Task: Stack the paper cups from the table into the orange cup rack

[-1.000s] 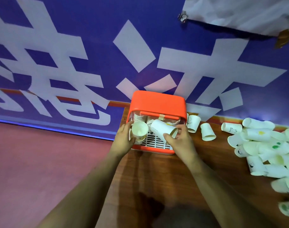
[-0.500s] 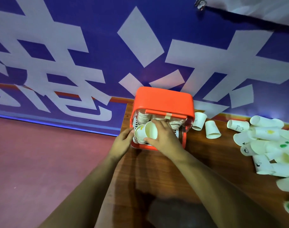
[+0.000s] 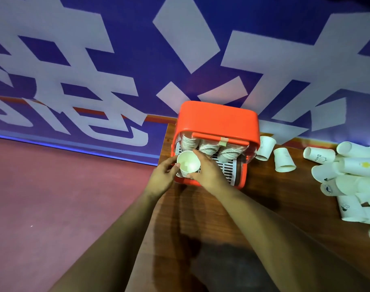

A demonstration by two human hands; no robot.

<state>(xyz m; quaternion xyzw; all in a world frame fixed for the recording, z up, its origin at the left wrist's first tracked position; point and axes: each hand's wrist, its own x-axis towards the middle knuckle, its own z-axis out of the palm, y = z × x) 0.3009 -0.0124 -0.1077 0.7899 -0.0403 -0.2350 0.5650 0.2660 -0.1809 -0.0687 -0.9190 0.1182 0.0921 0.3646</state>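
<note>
Seen from the person's head, looking down: an orange cup rack (image 3: 217, 121) stands at the far left corner of a wooden tabletop (image 3: 264, 207), in front of a blue banner (image 3: 116, 60) with large white characters. Both hands meet at the rack's open front, on its left side. They hold one white paper cup (image 3: 188, 163), its open mouth facing the camera. The right hand (image 3: 207, 171) curls around the cup's right side and underside. The left hand (image 3: 163, 178) pinches its left rim with the fingertips. Behind the cup, three stacks of cups (image 3: 209, 147) lie nested under the orange lid, over a white slotted tray (image 3: 224, 167). Many loose cups (image 3: 348, 171) lie heaped on the tabletop to the right, well apart from the rack, with two upturned cups (image 3: 284, 160) just beside it.

What could go wrong, as a judgement: the cup is thin paper squeezed from two sides, so too firm a grip could buckle its rim and stop it nesting. Pushed in at a tilt, it could jam on the left stack instead of seating. The rack sits right at the tabletop's edge above a red floor (image 3: 53, 197), so a hard push could slide it or send cups over.

Compared with a second ago: each hand then held its own cup, the left one at the rack's front left, the right one on its side before the rack's middle. Half a second ago the right hand was bringing its cup to the left one. Now only one open mouth shows, so the two appear nested.
</note>
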